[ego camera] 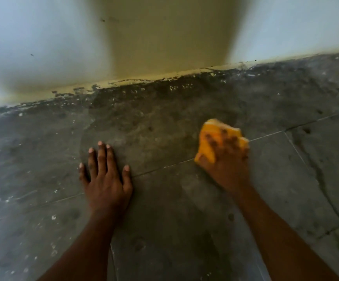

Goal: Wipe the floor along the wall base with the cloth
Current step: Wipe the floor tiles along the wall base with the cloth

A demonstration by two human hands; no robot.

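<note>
Head view: right hand (227,159) bunched over yellow cloth (211,136), fingers clamped on it, pressing it to grey tile floor (174,220) near a grout line, short of the wall base (144,81). Left hand (105,179) flat on floor w/ fingers spread, holding nothing. Dark grime runs along wall base; pale wall (164,37) above.

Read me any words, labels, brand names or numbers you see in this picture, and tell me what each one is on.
None: no readable text in this view.
The yellow cloth under the right hand shows no label or brand.
The wall has only dark specks and chipped paint, no writing.
The floor, where the left hand rests flat, has only stains, pits and tile seams.
</note>
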